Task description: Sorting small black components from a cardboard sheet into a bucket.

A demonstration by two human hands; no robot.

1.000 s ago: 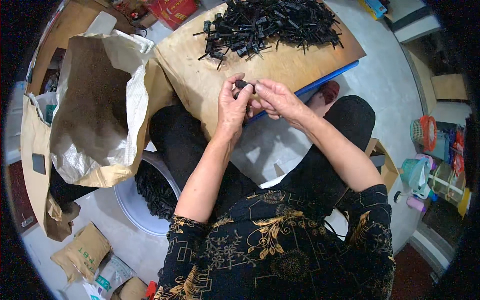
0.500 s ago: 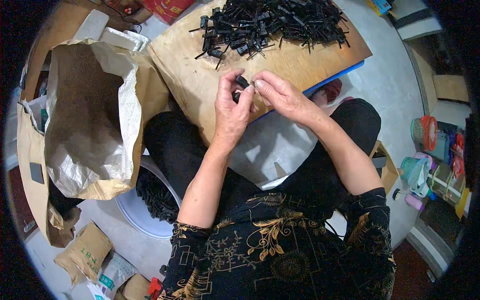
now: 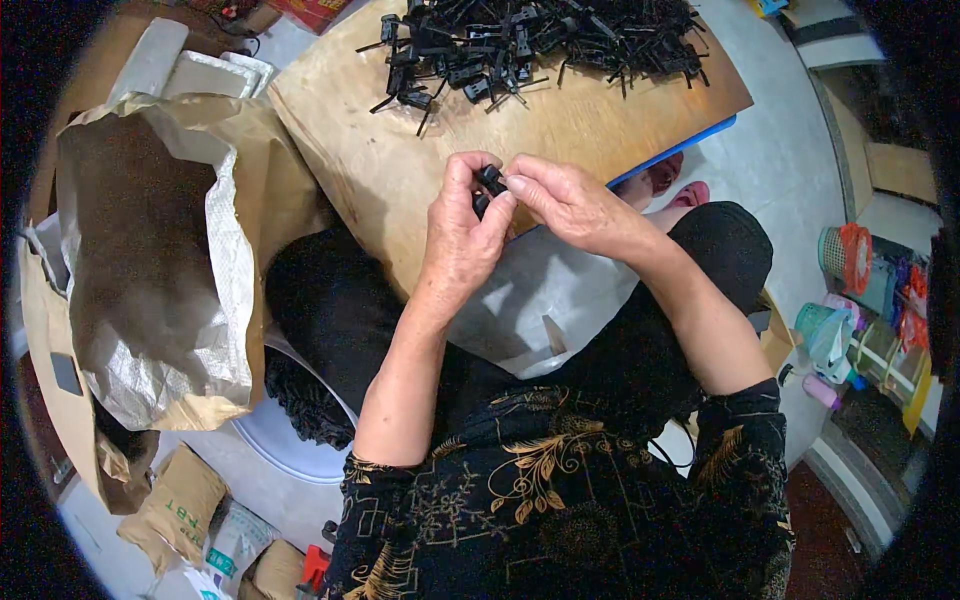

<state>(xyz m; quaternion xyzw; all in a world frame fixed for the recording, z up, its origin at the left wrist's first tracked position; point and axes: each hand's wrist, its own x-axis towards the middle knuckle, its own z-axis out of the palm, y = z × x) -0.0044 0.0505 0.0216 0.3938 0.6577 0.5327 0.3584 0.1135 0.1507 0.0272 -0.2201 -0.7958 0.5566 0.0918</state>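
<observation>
Above the near edge of the wooden board, my left hand (image 3: 463,228) is closed round a small black plastic piece (image 3: 491,180). A second black end shows lower, between my fingers and thumb; whether it belongs to the same piece I cannot tell. My right hand (image 3: 580,208) meets it from the right, thumb and forefinger pinched against the upper part of the black piece. My fingertips hide what exactly they grip there. Beyond both hands, a heap of black plastic parts (image 3: 520,50) with thin sticks poking out lies on the board (image 3: 370,150).
A large open paper sack (image 3: 235,290) with a pale lining stands at my left. Beneath it is a round whitish tub (image 3: 290,462) holding black material (image 3: 310,400). Filled bags (image 3: 175,505) lie at lower left. Baskets (image 3: 845,258) and small goods line the right side.
The view has shifted a little, so the board and sack appear farther left. My hands have drawn slightly closer together, and my right fingertips now press against the black plastic piece.
</observation>
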